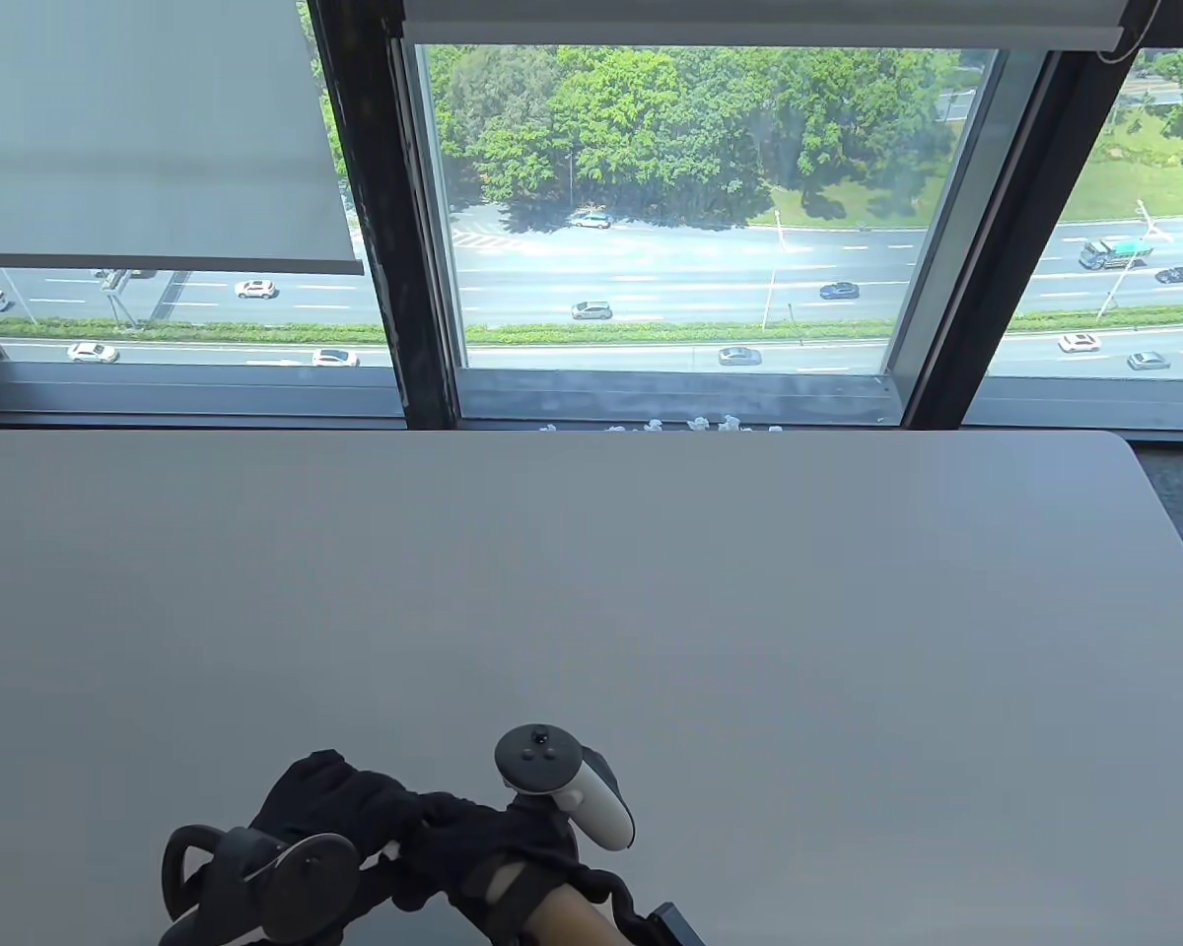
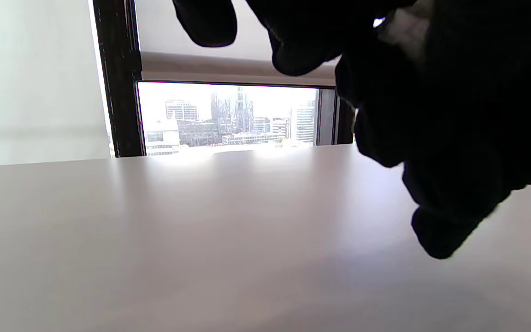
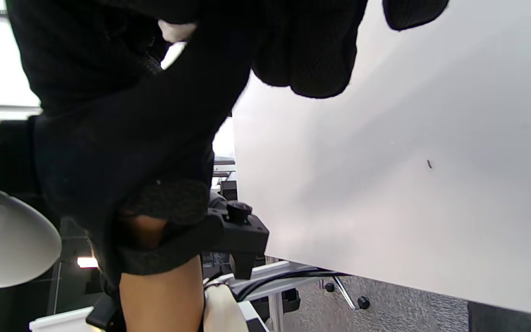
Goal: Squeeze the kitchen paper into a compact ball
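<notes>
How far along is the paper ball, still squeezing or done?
Mid-squeeze, it seems. Already gathered: both gloved hands, left hand and right hand, are cupped together at the near edge of the table. In hand: only slivers of white kitchen paper show between the fingers. Left: finishing compression; the ball's shape cannot be judged.

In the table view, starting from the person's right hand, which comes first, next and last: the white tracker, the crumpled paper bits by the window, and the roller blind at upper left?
From the right hand:
1. White tracker, strapped to the back of that hand, near the bottom edge.
2. Crumpled paper bits, just past the table's far edge, centre.
3. Roller blind, over the left window pane, upper left.
</notes>
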`<state>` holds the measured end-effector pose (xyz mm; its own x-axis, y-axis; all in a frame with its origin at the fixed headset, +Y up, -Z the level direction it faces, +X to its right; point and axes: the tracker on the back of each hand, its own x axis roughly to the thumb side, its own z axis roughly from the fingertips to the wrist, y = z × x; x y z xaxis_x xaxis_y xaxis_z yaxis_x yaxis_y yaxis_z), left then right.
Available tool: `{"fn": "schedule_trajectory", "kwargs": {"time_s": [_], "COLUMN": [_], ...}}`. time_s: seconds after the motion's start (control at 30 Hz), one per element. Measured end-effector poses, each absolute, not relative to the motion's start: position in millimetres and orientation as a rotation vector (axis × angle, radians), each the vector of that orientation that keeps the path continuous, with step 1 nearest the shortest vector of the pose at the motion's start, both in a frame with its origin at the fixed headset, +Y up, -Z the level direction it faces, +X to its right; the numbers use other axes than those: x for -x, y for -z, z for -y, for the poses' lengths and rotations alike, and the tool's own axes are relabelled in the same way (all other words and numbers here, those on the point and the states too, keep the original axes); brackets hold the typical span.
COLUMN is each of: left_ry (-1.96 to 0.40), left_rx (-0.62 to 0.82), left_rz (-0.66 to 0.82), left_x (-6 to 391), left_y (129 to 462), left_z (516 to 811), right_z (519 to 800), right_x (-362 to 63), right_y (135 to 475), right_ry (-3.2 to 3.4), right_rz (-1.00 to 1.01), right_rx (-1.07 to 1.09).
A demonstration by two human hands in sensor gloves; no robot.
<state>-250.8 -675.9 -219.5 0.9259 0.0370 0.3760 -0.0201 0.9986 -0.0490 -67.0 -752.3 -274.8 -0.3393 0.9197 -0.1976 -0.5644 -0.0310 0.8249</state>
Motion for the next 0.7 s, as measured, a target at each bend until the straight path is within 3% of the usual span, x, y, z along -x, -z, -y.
{"fn": "schedule_trajectory", "kwargs": {"time_s": [0.3,0.53,0.6,0.7], "left_ry": [-0.060,0.029,-0.030,-0.031], "left_rx": [-0.041,-0.032,0.077,0.063], "left_rz": [0.345,0.372,0.391,0.377], "left_x": [258,249,250,251], "left_y": [218,215,221,221], "left_z": [666,674,678,677], "right_z": [755,750,750,751], "right_x": [66,71,67,66], "right_y": [274,272,275,275], "right_ry": [-1.592,-1.720,-1.693,-1.638], "right_rz": [-1.074,-1.056,-1.015,-1.035], "right_rx": [-0.492,-0.543,-0.474,-0.509]}}
